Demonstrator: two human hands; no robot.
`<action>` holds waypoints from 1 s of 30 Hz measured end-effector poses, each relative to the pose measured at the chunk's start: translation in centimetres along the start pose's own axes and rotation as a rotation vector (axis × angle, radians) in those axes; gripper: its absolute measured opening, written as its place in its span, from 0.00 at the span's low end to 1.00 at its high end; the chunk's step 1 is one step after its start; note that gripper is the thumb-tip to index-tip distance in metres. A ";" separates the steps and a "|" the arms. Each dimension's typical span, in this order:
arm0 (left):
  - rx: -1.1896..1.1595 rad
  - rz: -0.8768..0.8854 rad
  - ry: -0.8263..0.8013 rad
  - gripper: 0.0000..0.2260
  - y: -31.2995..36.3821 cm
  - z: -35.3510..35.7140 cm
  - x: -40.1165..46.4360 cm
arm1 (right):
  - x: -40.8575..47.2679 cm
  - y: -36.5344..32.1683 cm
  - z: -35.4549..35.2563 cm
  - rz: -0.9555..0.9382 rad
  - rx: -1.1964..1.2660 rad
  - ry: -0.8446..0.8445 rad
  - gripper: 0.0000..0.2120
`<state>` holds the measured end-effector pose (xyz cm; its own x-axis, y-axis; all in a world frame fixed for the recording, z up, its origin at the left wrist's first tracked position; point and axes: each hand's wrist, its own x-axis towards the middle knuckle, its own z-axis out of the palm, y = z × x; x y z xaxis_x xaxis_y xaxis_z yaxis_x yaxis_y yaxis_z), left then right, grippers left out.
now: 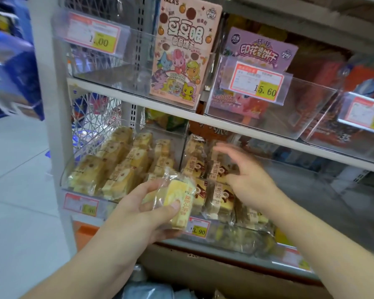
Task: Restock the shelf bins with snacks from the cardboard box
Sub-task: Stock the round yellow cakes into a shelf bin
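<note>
The cardboard box [203, 275] is cut off at bottom centre. The blurred right hand [246, 175], fingers spread and holding nothing, hovers over the centre bin [235, 234]. The left hand [143, 210] grips a wrapped cake [179, 203] just before it.

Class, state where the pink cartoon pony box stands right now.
In the head view, the pink pony box stands upright on the upper shelf, between an empty clear bin and the purple biscuit box.
</note>
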<state>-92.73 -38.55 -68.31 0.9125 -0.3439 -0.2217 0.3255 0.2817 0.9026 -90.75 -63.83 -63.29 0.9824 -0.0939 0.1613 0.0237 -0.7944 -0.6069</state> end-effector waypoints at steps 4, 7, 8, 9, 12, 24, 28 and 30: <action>0.121 -0.023 -0.071 0.20 0.3 0.6 -1.3 | -6.3 -3.3 0.6 -0.045 0.289 -0.132 0.41; 0.199 -0.001 -0.131 0.17 0.8 0.7 -2.6 | -8.7 -5.2 0.9 -0.100 0.311 -0.210 0.33; 0.208 0.012 -0.146 0.15 1.0 0.6 -3.0 | -9.1 -5.5 1.0 -0.114 0.286 -0.184 0.30; 0.209 0.017 -0.171 0.13 1.2 0.5 -3.4 | -9.3 -5.8 1.2 -0.120 0.268 -0.142 0.27; 0.174 0.011 -0.209 0.16 1.7 -0.3 -4.1 | -9.5 -6.4 1.5 -0.095 0.259 -0.025 0.24; -0.055 -0.001 0.110 0.14 4.4 -4.8 -3.9 | -8.5 -10.3 4.2 -0.123 0.084 -0.239 0.25; 0.068 0.003 0.120 0.16 5.2 -6.4 -3.1 | -6.9 -12.0 4.7 -0.272 -0.077 -0.268 0.40; 0.151 0.024 0.121 0.17 5.2 -7.0 -2.5 | -6.1 -12.8 5.4 -0.351 -0.123 -0.334 0.46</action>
<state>-91.61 -29.90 -65.64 0.9456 -0.2258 -0.2342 0.2709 0.1479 0.9512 -96.01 -49.91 -60.68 0.9253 0.3729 0.0688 0.3609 -0.8104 -0.4615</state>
